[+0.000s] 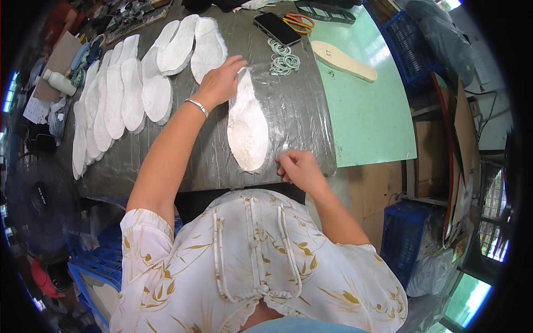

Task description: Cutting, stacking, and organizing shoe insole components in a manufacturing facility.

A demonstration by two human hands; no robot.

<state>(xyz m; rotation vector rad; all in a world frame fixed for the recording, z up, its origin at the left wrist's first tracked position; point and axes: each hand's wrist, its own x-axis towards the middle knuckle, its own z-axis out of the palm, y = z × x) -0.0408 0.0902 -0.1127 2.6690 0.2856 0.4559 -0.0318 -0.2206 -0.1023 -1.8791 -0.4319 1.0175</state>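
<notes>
A white fleecy insole (248,136) lies lengthwise on the dark plastic-covered table in front of me, with a rougher, yellowish patch on its nearer half. My left hand (221,83) rests by its far end, fingers stretched out and touching the edge there. Just right of the insole's near end, my right hand (302,171) hovers low over the table with fingers curled together. What those fingers hold, if anything, is hidden. Beyond the left hand lies another white fleecy insole (209,47). Several more white insoles (115,100) overlap in a row to the left.
A black phone (277,29), orange-handled scissors (300,22) and pale green rings (285,62) lie at the back. On the green board (369,122) to the right is a beige sole-shaped template (344,61). Blue crates (404,236) stand below right; a fan (44,197) stands left.
</notes>
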